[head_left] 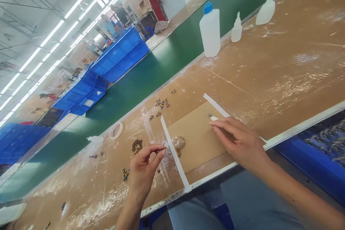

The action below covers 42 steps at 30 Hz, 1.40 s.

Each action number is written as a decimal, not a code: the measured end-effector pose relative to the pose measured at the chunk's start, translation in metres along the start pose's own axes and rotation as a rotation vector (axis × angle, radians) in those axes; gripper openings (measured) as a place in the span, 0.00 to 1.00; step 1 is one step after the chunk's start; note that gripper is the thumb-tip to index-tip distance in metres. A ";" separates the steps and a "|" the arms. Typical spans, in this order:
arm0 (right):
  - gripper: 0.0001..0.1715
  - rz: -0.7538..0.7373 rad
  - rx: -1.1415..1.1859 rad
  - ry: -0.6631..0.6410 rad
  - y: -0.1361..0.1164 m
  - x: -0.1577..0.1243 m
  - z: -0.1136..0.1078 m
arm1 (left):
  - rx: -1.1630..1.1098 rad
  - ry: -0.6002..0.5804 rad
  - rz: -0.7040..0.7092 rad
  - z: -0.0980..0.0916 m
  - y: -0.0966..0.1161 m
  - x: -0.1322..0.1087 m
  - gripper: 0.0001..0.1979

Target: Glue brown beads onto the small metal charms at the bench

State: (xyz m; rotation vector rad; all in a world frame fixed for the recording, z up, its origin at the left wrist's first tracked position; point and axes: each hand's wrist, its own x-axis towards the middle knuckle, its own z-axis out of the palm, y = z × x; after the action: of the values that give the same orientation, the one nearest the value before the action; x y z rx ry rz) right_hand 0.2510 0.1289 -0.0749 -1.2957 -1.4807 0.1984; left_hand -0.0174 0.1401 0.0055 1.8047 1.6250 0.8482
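My left hand (142,169) pinches a tiny dark and gold piece (164,147) between thumb and fingertips, just left of a small clear cup (178,142). In my right hand (242,142) is a slim white-handled tool (214,118) with a thin dark tip, its kind too small to tell. That tip points left over a brown cardboard sheet (199,129), which has a white tape strip (172,147) along its left side and another strip (215,105) at the upper right. A pile of small brown pieces (137,145) lies left of the cup.
Several blue-and-gold pieces (161,103) lie beyond the cardboard, with more (125,174) near my left wrist. A tape roll (116,130) and a small white bottle (95,139) lie left. A blue-capped bottle (210,32) and two smaller bottles stand behind. Beyond runs a green belt (129,97).
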 end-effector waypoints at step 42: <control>0.12 0.020 0.083 0.050 -0.001 0.004 -0.002 | 0.418 -0.075 0.248 0.012 0.023 0.014 0.06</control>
State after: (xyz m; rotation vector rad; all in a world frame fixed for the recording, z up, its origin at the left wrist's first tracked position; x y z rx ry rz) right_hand 0.2532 0.1303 -0.0711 -1.2405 -1.4034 0.2368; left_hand 0.0074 0.1519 0.0171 2.3344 1.6413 0.5586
